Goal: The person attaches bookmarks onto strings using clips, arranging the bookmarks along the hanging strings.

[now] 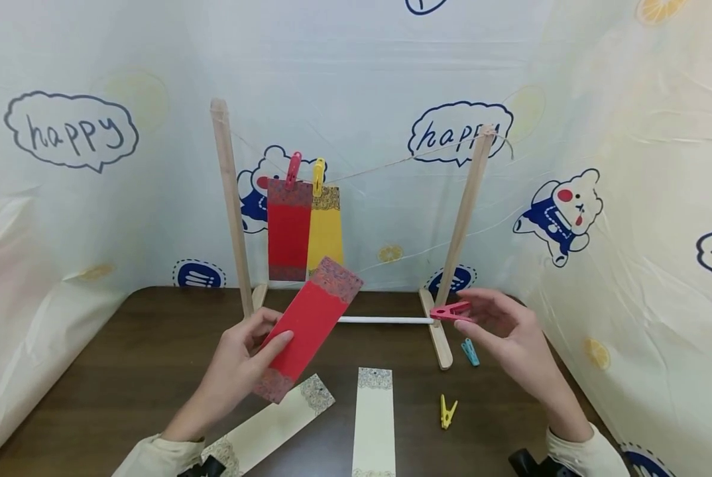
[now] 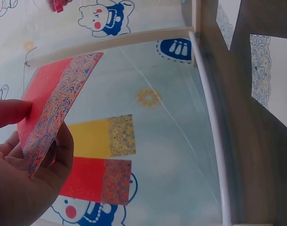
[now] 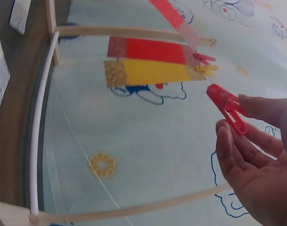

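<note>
My left hand (image 1: 237, 364) pinches a red paper strip (image 1: 311, 318) with patterned ends, thumb on its face, held tilted over the table. In my right hand (image 1: 508, 338), thumb and fingers hold a red clothespin (image 1: 450, 311), close to the frame's right post; the right wrist view shows the same red clothespin (image 3: 226, 107) between thumb and fingertips. Behind, a string (image 1: 380, 167) runs between two wooden posts. A red strip (image 1: 288, 232) hangs from it by a red clothespin (image 1: 293, 170), and beside it a yellow strip (image 1: 326, 225) by a yellow clothespin (image 1: 318, 177).
Two cream strips (image 1: 375, 424) with patterned ends lie on the dark table (image 1: 153, 358), one partly under my left hand's strip. A yellow clothespin (image 1: 448, 412) and a blue clothespin (image 1: 470, 352) lie at the right. A white rod (image 1: 386, 320) joins the feet of the posts.
</note>
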Demonstrator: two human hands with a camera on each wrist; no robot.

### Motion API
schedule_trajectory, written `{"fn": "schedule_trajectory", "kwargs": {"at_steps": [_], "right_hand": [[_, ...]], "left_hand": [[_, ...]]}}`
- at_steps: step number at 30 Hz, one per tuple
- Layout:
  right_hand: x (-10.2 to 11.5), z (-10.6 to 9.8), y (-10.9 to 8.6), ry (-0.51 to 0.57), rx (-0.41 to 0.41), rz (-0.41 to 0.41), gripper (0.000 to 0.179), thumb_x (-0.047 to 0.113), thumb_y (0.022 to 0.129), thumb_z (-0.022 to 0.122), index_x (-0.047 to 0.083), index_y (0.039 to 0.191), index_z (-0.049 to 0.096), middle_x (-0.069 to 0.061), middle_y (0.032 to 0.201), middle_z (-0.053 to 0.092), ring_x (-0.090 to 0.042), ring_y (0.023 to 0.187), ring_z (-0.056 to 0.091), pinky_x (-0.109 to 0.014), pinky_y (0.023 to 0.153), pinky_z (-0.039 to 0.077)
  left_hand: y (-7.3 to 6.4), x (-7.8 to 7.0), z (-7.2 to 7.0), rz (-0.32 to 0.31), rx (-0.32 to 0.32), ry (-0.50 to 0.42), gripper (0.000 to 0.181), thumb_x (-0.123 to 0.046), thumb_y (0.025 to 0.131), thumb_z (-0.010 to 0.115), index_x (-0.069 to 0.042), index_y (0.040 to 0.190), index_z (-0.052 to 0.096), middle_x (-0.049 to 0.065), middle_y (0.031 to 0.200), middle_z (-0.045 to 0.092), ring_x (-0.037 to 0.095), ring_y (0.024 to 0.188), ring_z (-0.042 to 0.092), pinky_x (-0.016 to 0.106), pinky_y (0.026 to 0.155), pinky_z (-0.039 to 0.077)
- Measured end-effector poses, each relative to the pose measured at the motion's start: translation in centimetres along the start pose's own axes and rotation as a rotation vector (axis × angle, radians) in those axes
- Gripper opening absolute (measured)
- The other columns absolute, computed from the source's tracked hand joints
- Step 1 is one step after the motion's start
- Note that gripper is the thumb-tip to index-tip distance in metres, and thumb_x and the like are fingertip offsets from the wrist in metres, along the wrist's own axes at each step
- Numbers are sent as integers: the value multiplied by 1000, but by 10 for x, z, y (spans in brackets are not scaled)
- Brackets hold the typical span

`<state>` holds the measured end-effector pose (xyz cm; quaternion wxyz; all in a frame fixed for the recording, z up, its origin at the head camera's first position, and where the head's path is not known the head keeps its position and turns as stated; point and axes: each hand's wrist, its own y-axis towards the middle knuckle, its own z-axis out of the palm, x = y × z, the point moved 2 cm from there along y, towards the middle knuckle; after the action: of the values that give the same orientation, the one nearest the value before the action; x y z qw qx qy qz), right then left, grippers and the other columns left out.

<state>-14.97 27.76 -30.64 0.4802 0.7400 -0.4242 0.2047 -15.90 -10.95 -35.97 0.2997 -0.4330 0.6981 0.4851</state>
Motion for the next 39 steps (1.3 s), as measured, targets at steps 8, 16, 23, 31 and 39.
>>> {"fn": "schedule_trajectory", "kwargs": {"at_steps": [8,16,23,31,39], "right_hand": [[8,4,7,81,49,6,31,0,91,70,7,121,66,-9,105,70,-19,92,66,-25,78,57],[19,12,20,117,84,-15,34,2,96,63,2,130,61,-10,112,68,-18,100,66,-24,86,55],[38,22,39,127,18,-105,38,-3,93,65,5,130,61,-11,109,67,-20,97,65,-24,85,55],[54,25,62,99,17,-190,31,-3,89,70,1,119,62,-9,108,69,-22,96,64,-26,91,53],[60,29,85,53,-38,-254,30,-3,91,67,3,121,66,-9,109,70,-19,95,66,-23,89,53]], "left_hand": [[-2,5,-9,-8,-38,5,26,-19,94,70,-12,118,61,5,107,72,22,86,68,29,68,59],[1,13,-12,-48,-65,-5,30,-21,94,70,-11,120,60,9,110,71,25,88,68,30,69,59],[13,12,-10,-11,-83,0,32,-20,94,71,-10,121,58,8,111,71,26,90,67,29,71,58],[30,17,-5,24,-97,-42,32,-20,94,70,-9,122,58,8,114,70,26,93,68,31,73,59],[41,21,0,45,-101,-87,31,-19,95,69,-7,121,58,10,113,70,25,92,69,32,75,59]]}}
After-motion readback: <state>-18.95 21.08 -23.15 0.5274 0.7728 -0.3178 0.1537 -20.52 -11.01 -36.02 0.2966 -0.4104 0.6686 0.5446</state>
